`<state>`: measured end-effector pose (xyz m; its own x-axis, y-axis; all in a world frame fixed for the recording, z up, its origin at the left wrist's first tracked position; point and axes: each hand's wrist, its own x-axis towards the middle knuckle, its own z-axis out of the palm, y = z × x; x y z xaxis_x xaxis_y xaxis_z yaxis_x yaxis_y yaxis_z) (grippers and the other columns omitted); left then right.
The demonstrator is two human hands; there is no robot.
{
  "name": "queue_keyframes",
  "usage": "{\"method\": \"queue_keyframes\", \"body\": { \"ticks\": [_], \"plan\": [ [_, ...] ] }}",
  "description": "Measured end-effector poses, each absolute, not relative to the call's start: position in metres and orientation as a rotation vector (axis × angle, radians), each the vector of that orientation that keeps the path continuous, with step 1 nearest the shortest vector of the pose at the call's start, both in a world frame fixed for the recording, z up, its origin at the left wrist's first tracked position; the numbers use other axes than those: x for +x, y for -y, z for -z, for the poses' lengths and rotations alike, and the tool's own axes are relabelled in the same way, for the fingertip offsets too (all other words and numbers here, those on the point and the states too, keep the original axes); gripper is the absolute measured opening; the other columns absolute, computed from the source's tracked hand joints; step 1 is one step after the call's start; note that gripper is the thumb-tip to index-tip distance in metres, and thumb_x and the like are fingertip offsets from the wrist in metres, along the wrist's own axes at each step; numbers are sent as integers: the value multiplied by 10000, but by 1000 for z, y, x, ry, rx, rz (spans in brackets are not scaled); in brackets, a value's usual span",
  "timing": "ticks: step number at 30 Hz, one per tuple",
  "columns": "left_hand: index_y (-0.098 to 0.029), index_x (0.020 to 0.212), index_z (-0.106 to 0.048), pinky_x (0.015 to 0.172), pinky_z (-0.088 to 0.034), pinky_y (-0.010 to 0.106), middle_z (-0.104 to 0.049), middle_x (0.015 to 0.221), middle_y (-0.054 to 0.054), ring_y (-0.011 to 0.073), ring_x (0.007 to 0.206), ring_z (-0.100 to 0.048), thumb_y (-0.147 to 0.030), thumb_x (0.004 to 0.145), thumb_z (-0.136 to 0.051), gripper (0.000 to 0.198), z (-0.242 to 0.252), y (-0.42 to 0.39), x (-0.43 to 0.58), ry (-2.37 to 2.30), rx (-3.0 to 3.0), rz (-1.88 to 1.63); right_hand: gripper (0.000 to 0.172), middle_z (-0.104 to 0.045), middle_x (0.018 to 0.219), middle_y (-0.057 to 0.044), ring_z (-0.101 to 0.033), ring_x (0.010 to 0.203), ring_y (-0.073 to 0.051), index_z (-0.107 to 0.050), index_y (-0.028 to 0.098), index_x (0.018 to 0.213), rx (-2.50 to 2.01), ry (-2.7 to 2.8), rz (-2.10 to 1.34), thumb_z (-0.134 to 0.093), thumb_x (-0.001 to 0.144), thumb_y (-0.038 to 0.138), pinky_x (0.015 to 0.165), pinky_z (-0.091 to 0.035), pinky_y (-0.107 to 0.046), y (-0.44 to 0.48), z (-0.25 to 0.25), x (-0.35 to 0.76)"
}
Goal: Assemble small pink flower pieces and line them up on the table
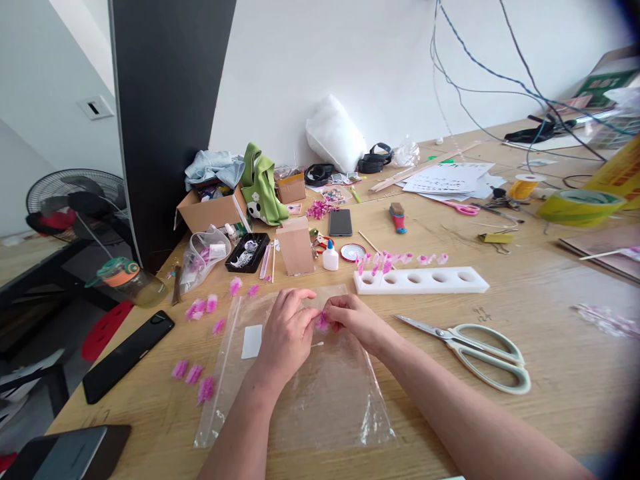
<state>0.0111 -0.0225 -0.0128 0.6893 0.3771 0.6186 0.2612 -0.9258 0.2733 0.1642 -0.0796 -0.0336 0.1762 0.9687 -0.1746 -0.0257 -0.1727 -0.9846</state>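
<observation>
Over a clear plastic bag (330, 413), my left hand (290, 327) and my right hand (355, 320) meet at a small pink fuzzy flower (323, 323). Both hands are closed in a pinch on it, and their fingers partly cover it. Just below it a thin stick with a white tip (317, 344) shows; I cannot tell whether it is attached. Several loose pink fuzzy pieces (206, 390) lie to the left of the bag. Beyond my right hand, a white holder with round holes (425, 281) has pink flower sprigs (383, 261) at its left end.
Large scissors (470, 350) lie right of my right forearm. A glue bottle (331, 256), a cardboard piece (296, 247) and a black tray (247, 252) stand beyond the bag. A black phone (129, 357) is near the left edge; yellow tape (580, 207) sits far right.
</observation>
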Motion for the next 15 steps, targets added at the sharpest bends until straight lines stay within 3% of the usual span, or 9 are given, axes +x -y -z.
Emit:
{"method": "queue_keyframes", "body": {
  "ticks": [15],
  "plan": [
    [-185, 804, -647, 853, -476, 389, -588, 1069, 71, 218, 1002, -501, -76, 828, -505, 181, 12, 26, 11, -506, 2768, -963, 159, -493, 519, 13, -414, 517, -104, -555, 157, 546, -1422, 971, -1234, -499, 637, 274, 520, -301, -245, 79, 36, 165]
  ]
}}
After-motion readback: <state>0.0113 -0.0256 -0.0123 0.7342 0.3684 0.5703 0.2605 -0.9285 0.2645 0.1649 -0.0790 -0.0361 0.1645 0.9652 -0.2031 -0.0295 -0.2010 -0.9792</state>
